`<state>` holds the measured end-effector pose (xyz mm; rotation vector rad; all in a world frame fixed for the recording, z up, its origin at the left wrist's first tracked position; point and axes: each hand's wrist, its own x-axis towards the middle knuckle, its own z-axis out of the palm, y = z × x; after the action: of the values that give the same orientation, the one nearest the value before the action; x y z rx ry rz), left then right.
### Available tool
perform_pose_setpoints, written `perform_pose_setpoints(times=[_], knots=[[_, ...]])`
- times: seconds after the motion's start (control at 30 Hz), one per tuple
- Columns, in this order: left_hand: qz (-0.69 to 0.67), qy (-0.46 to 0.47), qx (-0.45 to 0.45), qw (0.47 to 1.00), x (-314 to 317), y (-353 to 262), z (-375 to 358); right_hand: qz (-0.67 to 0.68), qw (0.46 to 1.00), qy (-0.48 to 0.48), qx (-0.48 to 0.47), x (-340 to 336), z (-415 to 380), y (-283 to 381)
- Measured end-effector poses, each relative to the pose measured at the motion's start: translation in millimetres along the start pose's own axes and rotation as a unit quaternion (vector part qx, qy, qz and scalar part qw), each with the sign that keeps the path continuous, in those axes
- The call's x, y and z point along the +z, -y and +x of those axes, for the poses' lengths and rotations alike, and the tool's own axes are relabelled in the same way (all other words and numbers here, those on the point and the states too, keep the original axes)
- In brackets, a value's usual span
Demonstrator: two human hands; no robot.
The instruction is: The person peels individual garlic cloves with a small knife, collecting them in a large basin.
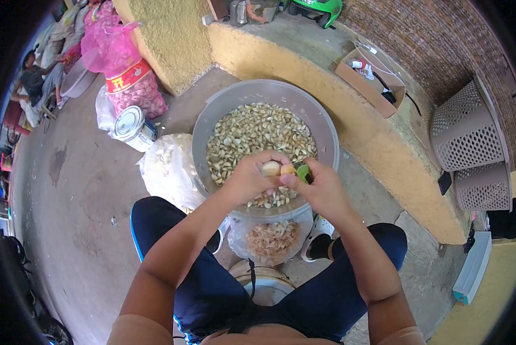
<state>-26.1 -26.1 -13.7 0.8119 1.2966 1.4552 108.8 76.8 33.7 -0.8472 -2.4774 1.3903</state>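
Observation:
My left hand [251, 178] is closed around a pale garlic clove [270, 168], over the near half of a large grey basin [330, 123]. Loose garlic cloves [261, 129] cover the basin's bottom, many still in their skins. My right hand [325, 187] grips a small tool with a green handle [304, 173]; its blade end is hidden by the fingers. The fingertips of both hands meet at the clove. Below the basin's near rim, a clear plastic bag [242, 233] holds papery brown garlic skins [273, 238].
A white plastic bag [169, 167] and a tin can [134, 127] stand left of the basin. Behind them is a pink mesh sack [137, 95]. A yellow ledge [378, 146] runs along the right, bearing a cardboard box [358, 72]. Another person [35, 80] sits far left.

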Motion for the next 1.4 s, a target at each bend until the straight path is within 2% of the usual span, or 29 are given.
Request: perform_pose_setpoints(times=[0.13,0.23,0.33,0.73,0.83,1.03,1.4], knots=[[-0.023,-0.073,0.104,0.992,9,3,-2,0.046,0.998,-0.048,-0.012,11,2,-9],[0.036,-0.072,0.15,0.985,8,2,-2,0.06,0.997,-0.045,-0.001,14,2,-10],[0.151,-0.067,0.28,0.946,2,13,4,0.074,0.996,-0.037,0.008,15,2,-10],[0.201,-0.093,0.354,0.908,1,13,5,0.05,0.999,-0.02,0.001,14,-2,-3],[0.216,-0.061,0.359,0.906,-2,10,3,0.052,0.998,-0.016,0.004,12,-4,3],[0.263,-0.07,0.381,0.883,-2,5,3,0.048,0.999,-0.014,-0.006,13,-3,-1],[0.318,-0.134,0.418,0.841,3,4,-2,0.069,0.997,-0.018,0.006,18,-5,2]])
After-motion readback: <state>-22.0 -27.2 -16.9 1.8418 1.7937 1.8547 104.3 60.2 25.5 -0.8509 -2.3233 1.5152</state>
